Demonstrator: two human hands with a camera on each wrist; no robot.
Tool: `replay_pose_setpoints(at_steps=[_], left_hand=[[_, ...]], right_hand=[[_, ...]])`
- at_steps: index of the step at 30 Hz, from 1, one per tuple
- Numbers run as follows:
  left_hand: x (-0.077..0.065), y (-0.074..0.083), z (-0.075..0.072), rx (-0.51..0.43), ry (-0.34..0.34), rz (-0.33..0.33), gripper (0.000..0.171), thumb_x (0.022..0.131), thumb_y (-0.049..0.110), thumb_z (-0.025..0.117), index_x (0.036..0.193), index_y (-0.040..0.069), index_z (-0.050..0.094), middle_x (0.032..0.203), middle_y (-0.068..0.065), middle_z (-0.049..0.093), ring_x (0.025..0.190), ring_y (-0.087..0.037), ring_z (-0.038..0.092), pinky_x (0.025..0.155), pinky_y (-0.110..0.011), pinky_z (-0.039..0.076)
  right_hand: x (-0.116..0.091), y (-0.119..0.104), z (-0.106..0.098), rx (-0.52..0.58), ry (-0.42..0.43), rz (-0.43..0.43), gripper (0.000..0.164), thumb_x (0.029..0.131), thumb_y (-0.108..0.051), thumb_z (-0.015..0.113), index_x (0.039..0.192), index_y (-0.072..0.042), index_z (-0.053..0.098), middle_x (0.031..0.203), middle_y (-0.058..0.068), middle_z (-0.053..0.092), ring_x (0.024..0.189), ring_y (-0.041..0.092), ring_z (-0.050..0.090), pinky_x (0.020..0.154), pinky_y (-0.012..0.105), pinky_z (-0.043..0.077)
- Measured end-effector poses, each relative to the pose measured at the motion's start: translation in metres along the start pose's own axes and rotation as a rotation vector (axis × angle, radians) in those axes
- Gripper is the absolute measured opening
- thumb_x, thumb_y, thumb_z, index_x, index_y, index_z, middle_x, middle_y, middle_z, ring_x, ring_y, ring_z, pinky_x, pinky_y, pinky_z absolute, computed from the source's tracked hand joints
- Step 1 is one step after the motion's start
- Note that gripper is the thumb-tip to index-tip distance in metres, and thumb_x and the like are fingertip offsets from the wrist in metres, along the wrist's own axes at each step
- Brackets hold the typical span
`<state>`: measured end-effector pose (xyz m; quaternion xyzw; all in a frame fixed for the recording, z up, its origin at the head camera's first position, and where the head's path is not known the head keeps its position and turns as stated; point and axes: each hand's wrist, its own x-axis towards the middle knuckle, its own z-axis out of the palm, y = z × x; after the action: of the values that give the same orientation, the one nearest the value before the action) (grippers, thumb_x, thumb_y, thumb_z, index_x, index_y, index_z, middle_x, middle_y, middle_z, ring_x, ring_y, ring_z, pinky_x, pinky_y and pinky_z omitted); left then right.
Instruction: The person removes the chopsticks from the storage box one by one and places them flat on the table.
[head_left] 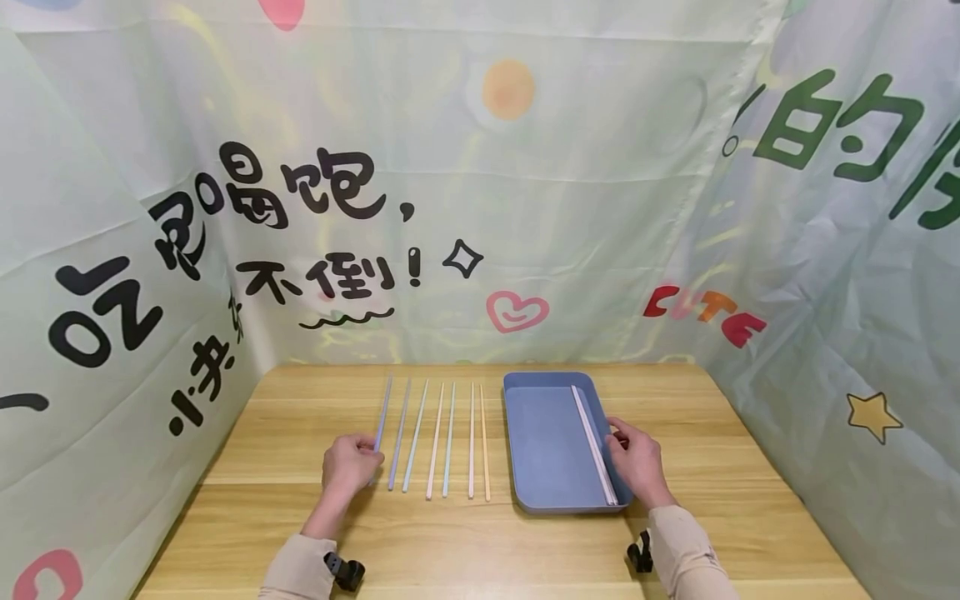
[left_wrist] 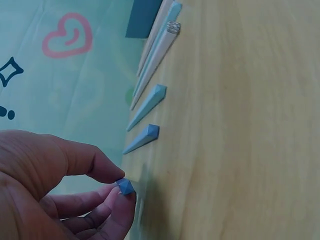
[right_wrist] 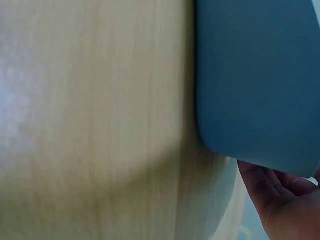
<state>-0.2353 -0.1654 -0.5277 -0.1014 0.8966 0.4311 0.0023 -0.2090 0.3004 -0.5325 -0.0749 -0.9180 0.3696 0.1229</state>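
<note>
My left hand [head_left: 351, 462] pinches a blue-purple chopstick [head_left: 383, 412] between thumb and fingers. Its faceted thick end [left_wrist: 125, 186] pokes out of the fingertips in the left wrist view. To its right, several loose chopsticks lie roughly side by side on the table: a blue-purple one [head_left: 400, 435], light blue ones [head_left: 416, 436], pale pink ones [head_left: 435, 442] and a yellow-orange one [head_left: 484, 442]. Pale pink chopsticks [head_left: 592, 442] lie close together inside a blue rectangular tray [head_left: 543, 442]. My right hand [head_left: 637, 458] holds the tray's right side at the rim, its fingers on the outer wall.
The wooden table [head_left: 465, 554] carries everything. Printed cloth [head_left: 450, 200] hangs behind it and along both sides, close to the table's edges. A small black device [head_left: 345, 572] is worn at the left wrist, another [head_left: 640, 553] at the right.
</note>
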Motion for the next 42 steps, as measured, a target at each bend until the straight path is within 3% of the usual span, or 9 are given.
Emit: replay_pose_setpoints(at_steps=[26,36,42], left_hand=[[0.000,-0.005,0.006,0.063,0.067,0.018,0.025,0.084,0.010,0.076,0.106,0.000,0.079,0.092,-0.011,0.078,0.077,-0.021,0.068,0.057,-0.028,0.046],[-0.002,-0.002,0.005,0.069,0.049,0.005,0.034,0.087,0.016,0.076,0.117,0.000,0.076,0.106,-0.017,0.079,0.089,-0.027,0.073,0.060,-0.027,0.048],[-0.003,0.011,0.008,0.034,0.083,0.037,0.039,0.089,0.019,0.074,0.123,0.001,0.074,0.110,-0.018,0.079,0.087,-0.027,0.074,0.058,-0.028,0.049]], right_hand=[[0.000,0.001,0.000,-0.004,-0.007,0.003,0.040,0.103,-0.006,0.061,0.141,0.003,0.062,0.108,0.025,0.072,0.092,0.031,0.068,0.068,0.029,0.054],[-0.001,0.001,-0.001,-0.008,-0.003,0.001,0.040,0.103,-0.006,0.061,0.142,0.003,0.062,0.108,0.024,0.073,0.092,0.032,0.069,0.068,0.029,0.054],[0.000,0.000,-0.001,-0.010,-0.003,-0.002,0.040,0.103,-0.006,0.061,0.142,0.003,0.062,0.107,0.024,0.073,0.091,0.031,0.068,0.067,0.028,0.053]])
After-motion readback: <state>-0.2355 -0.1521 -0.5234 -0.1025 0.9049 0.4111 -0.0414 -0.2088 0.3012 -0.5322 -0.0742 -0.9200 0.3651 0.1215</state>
